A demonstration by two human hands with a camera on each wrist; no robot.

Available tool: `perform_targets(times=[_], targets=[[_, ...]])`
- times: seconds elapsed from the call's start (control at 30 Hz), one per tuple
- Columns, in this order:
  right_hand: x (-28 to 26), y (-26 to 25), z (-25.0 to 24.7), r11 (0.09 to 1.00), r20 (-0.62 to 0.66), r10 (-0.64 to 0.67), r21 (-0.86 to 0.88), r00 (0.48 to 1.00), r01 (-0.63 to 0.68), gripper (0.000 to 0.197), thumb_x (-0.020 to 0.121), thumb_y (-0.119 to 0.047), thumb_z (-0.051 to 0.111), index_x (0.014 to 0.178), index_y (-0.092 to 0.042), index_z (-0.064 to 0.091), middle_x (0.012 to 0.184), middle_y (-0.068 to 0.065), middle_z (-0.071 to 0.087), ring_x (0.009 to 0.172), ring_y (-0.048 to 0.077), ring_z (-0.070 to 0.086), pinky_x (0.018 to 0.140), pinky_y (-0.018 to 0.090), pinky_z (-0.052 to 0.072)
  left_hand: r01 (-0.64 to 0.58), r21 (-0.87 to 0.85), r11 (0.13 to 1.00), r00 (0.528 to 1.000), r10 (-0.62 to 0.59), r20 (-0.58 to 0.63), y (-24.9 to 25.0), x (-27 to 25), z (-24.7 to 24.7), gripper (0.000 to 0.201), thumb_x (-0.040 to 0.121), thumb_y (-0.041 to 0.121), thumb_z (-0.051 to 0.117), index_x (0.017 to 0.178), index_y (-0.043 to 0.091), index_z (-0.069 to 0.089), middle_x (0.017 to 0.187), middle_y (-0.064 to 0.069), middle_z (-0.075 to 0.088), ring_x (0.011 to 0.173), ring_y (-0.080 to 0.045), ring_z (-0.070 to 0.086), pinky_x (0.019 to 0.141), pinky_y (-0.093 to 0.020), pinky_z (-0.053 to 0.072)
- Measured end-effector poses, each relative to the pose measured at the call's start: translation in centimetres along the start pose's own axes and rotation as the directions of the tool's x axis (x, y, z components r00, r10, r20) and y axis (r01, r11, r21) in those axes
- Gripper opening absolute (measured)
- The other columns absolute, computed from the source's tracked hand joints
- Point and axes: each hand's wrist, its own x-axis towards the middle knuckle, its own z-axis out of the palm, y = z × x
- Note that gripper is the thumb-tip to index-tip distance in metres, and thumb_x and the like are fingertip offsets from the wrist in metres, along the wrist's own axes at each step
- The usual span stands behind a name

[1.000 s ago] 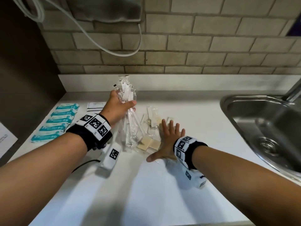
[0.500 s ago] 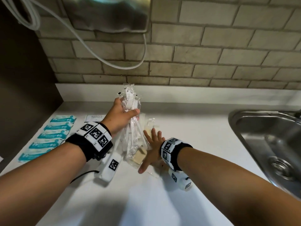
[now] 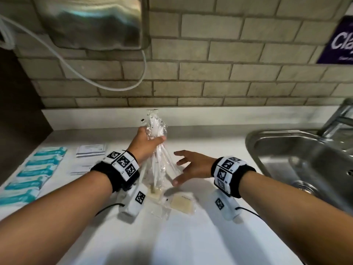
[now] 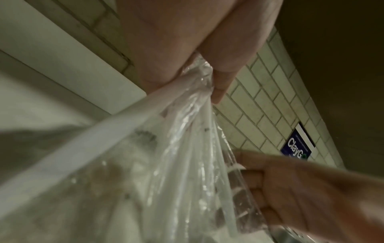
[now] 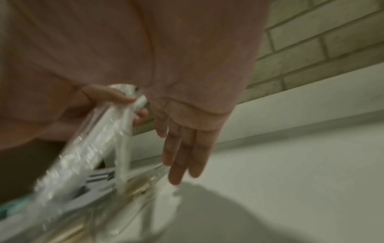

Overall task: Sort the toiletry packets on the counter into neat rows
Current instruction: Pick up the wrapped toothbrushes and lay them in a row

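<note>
Left grip [image 3: 147, 145] clamped on clear packets [image 3: 158, 165], right grip [image 3: 193, 167] spread apart, white counter [image 3: 191, 236], brick wall [image 3: 229, 77]

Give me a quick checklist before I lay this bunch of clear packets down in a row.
1. Left hand grips the bunch of clear packets firmly: ok.
2. Right hand free to help, fingers straight beside the bunch: ok.
3. Bunch lifted off the counter: cannot tell, lower ends sit near the surface.
4. Loose beige packet already placed in a row: not ok.
5. Teal packets lined up at the left: ok.
6. Bare counter showing for a new row nearby: ok.
</note>
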Motion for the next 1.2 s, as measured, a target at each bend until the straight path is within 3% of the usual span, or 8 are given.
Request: perform_targets(times=[0.2, 0.37, 0.47, 0.63, 0.77, 0.9, 1.1, 1.2], targets=[[-2.2, 3.4, -1.1, 0.996, -0.221, 0.001, 0.083, 0.975, 0.017, 0.03, 0.092, -0.023, 0.063, 0.116, -0.01, 0.051, 0.081, 0.007, 0.066, 0.067, 0.021, 0.064, 0.075, 0.039, 0.058, 0.033, 0.058, 0.998, 0.996, -0.037, 0.084, 1.4, -1.0, 8.7, 0.044, 0.086, 0.045, 0.065, 0.117, 0.017, 0.051, 0.109, -0.001, 0.063, 0.098, -0.021, 0.062, 0.088, -0.038, 0.051], [-4.2, 8.6, -2.2, 0.992, -0.255, 0.128, 0.048, 0.958, -0.12, 0.009, 0.092, -0.014, 0.055, 0.1, -0.013, 0.05, 0.061, 0.002, 0.062, 0.049, 0.013, 0.057, 0.062, 0.028, 0.053, 0.095, 0.073, 0.993, 0.988, -0.103, 0.112, 1.2, -1.3, 15.2, 0.032, 0.092, 0.036, 0.059, 0.101, 0.006, 0.064, 0.098, -0.013, 0.068, 0.088, -0.028, 0.064, 0.077, -0.031, 0.049], [-4.8, 10.8, -2.6, 0.982, -0.244, 0.188, 0.023, 0.951, -0.188, 0.004, 0.088, -0.01, 0.053, 0.092, -0.011, 0.053, 0.061, 0.001, 0.06, 0.05, 0.014, 0.055, 0.06, 0.027, 0.051, 0.16, 0.033, 0.987, 0.977, -0.163, 0.134, 0.4, -1.2, 18.1, 0.035, 0.083, 0.037, 0.062, 0.097, 0.006, 0.067, 0.095, -0.019, 0.071, 0.09, -0.036, 0.068, 0.092, -0.047, 0.053], [-4.9, 12.9, -3.4, 0.972, -0.265, 0.229, 0.004, 0.937, -0.236, 0.007, 0.086, -0.008, 0.051, 0.092, -0.009, 0.055, 0.063, 0.004, 0.059, 0.059, 0.022, 0.056, 0.073, 0.038, 0.054, 0.153, 0.149, 0.977, 0.983, -0.166, 0.081, 0.7, -0.5, 21.3, 0.032, 0.091, 0.029, 0.056, 0.103, 0.001, 0.065, 0.09, -0.014, 0.066, 0.079, -0.028, 0.06, 0.066, -0.027, 0.043], [-4.5, 13.6, -4.1, 0.976, -0.272, 0.213, 0.013, 0.939, -0.217, 0.03, 0.09, -0.008, 0.049, 0.117, 0.0, 0.06, 0.097, 0.015, 0.07, 0.095, 0.034, 0.067, 0.088, 0.038, 0.055, 0.207, 0.241, 0.948, 0.97, -0.23, 0.073, 1.0, 0.1, 21.5, 0.049, 0.09, 0.043, 0.051, 0.118, 0.004, 0.062, 0.116, -0.018, 0.064, 0.11, -0.034, 0.059, 0.096, -0.036, 0.046], [-4.4, 14.2, -4.2, 0.983, -0.334, 0.174, -0.003, 0.926, -0.185, 0.035, 0.094, -0.016, 0.051, 0.128, -0.012, 0.059, 0.122, 0.011, 0.065, 0.11, 0.029, 0.062, 0.094, 0.033, 0.05, 0.292, 0.427, 0.856, 0.946, -0.324, 0.003, -0.4, 1.3, 20.1, 0.065, 0.094, 0.056, 0.036, 0.144, 0.014, 0.043, 0.15, -0.024, 0.034, 0.14, -0.038, 0.029, 0.115, -0.043, 0.025], [-3.7, 14.9, -4.1, 0.963, -0.386, 0.264, 0.064, 0.884, -0.26, 0.04, 0.09, -0.016, 0.056, 0.129, -0.013, 0.051, 0.12, 0.011, 0.063, 0.103, 0.028, 0.064, 0.087, 0.033, 0.053, 0.32, 0.323, 0.891, 0.947, -0.303, -0.103, -1.1, 2.0, 16.4, 0.074, 0.088, 0.054, 0.054, 0.132, -0.005, 0.044, 0.127, -0.03, 0.057, 0.113, -0.046, 0.059, 0.091, -0.048, 0.051], [-3.5, 14.0, -4.1, 0.939, -0.335, 0.319, -0.016, 0.887, -0.344, 0.051, 0.077, -0.008, 0.066, 0.125, -0.01, 0.049, 0.116, 0.011, 0.062, 0.101, 0.03, 0.064, 0.089, 0.038, 0.054, 0.297, 0.343, 0.891, 0.954, -0.268, -0.132, -0.6, 2.4, 14.4, 0.073, 0.082, 0.057, 0.063, 0.112, -0.009, 0.057, 0.087, -0.023, 0.069, 0.065, -0.031, 0.065, 0.06, -0.03, 0.05]])
